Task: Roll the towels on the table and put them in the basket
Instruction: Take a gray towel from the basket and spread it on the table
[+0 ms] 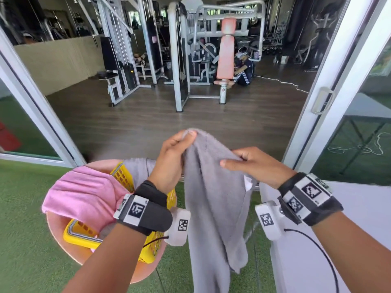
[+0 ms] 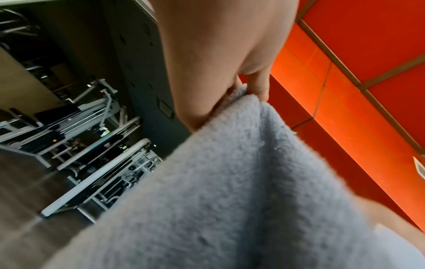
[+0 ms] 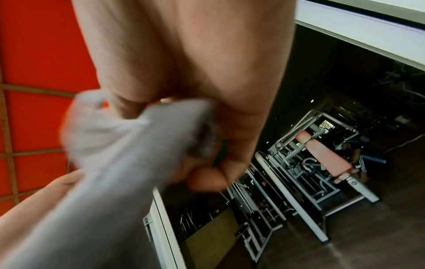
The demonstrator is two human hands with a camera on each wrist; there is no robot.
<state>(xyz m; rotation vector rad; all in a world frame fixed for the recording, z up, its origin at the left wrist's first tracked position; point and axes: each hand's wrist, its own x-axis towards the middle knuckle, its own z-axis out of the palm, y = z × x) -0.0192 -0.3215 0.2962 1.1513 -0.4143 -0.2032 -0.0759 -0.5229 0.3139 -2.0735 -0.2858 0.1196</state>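
Note:
A grey towel hangs in the air in front of me, unrolled and drooping. My left hand pinches its top corner, the highest point of the cloth. My right hand grips the same top edge a little lower, to the right. The left wrist view shows fingers pinching the grey towel; the right wrist view shows the towel, blurred, bunched in the palm. A yellow basket stands on a pink stool at lower left, holding a pink towel and another grey towel.
A white table stands at the right, its edge just under my right wrist. Green turf covers the ground. Ahead, open sliding doors lead to a gym floor with weight machines, where a person crouches.

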